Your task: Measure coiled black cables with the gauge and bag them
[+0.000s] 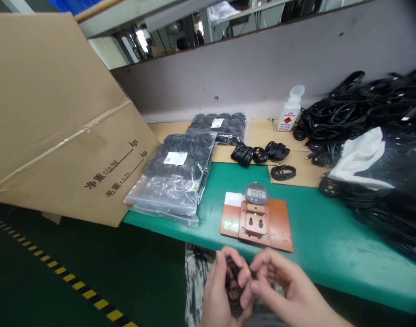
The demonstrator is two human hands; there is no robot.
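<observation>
Progress partial: both hands, left (pixel 221 290) and right (pixel 279 284), fingers pinching one coiled cable (pixel 233 284) below the gauge (pixel 256 217); loose cables (pixel 364 136) right of it remain unbagged.

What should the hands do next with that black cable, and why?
Probably lift the coiled black cable up to the brown test fixture. Both the left hand and right hand hold it below the table edge, and the fixture's two sockets look empty, its gauge reading zero.
</observation>
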